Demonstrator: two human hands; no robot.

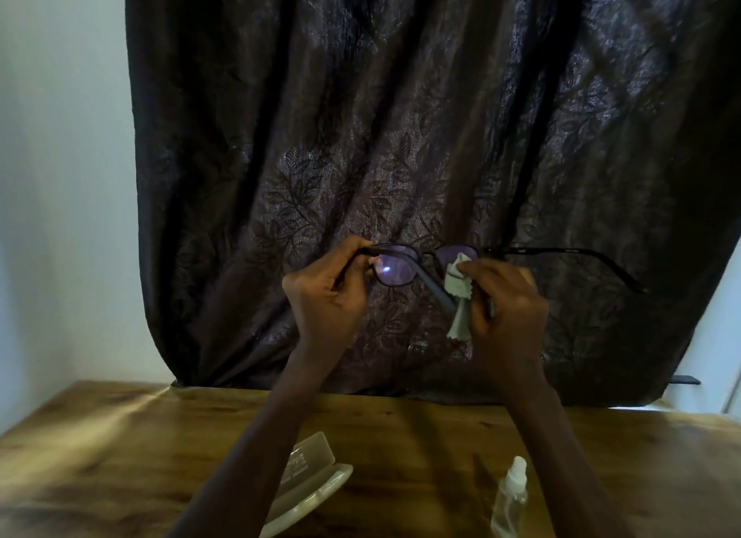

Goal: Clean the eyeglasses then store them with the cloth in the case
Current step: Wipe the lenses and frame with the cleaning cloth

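Eyeglasses [397,267] hung above the table [120,437] — your left hand [326,293] pinched one corner, your right hand [505,301] gripped the cloth [457,285] against a lens, hiding it; your forearm covered half the open case [316,457].

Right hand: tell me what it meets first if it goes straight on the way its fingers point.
The right hand pinches the grey cloth at a lens of the eyeglasses, so those come first; past them, likely the dark curtain, though depth is unclear.
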